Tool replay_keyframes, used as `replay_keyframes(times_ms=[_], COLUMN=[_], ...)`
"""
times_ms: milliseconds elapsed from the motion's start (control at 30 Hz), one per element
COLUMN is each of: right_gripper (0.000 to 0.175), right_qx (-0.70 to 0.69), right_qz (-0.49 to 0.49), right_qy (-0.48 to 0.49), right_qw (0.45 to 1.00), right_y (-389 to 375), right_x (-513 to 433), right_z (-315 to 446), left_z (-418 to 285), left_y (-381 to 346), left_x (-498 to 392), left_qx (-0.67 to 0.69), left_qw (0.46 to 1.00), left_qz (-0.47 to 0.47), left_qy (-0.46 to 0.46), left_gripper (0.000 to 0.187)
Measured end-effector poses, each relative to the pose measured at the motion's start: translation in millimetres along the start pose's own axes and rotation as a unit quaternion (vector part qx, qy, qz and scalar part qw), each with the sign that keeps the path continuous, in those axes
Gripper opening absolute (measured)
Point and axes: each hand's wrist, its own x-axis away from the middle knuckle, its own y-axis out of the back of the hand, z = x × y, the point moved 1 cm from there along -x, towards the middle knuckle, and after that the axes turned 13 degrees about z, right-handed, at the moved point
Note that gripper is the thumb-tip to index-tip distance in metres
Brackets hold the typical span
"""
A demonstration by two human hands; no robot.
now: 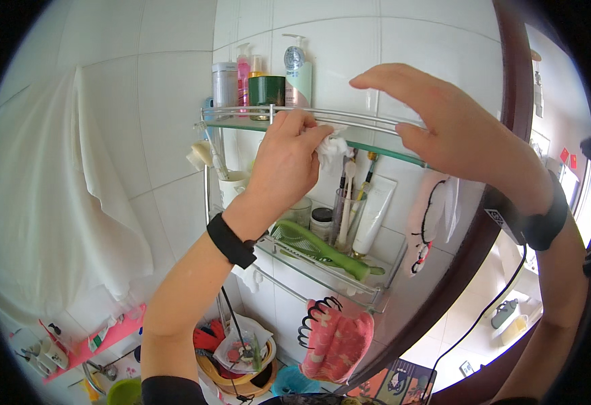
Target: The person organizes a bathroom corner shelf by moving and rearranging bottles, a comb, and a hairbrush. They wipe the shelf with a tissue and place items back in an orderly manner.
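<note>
My left hand point(289, 157) grips a crumpled white cloth or tissue point(334, 149) against the front of the upper glass shelf point(386, 152), by its metal rail point(356, 120). My right hand point(442, 121) is raised at the shelf's right end, thumb and fingers apart, holding nothing. Whether its thumb touches the rail I cannot tell. On the upper shelf stand a pump bottle point(298, 76), a dark green jar point(266, 91), a pink bottle point(243, 83) and a grey-white canister point(224, 88).
Below are a green comb point(320, 248), a white tube point(375, 217), toothbrushes point(349, 197) in a glass, a black-lidded jar point(321, 223) and a white mug point(233, 186). A pink patterned headband point(338, 349) hangs underneath. A dark door frame point(470, 243) borders the right; a white curtain point(57, 202) hangs left.
</note>
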Motion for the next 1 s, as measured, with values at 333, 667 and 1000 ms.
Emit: replay_keyframes(times_ms=[333,667,1000], right_gripper=[0.047,0.044,0.038], right_qx=[-0.016,-0.019,-0.060], right_qz=[0.007,0.123,-0.006], right_qy=[0.019,-0.083,-0.082], right_qw=[1.000,0.989,0.995], right_y=[11,27,36], right_x=[-4,16,-17], right_z=[13,24,25], left_z=[39,11,0], left_y=[5,28,77], left_x=[3,4,-57], left_qx=[-0.146,-0.096,0.238], left_qw=[0.989,0.995,0.961], left_qz=[0.033,-0.036,-0.084], left_qy=[0.017,-0.018,0.117], left_gripper=[0.022,0.015,0.018])
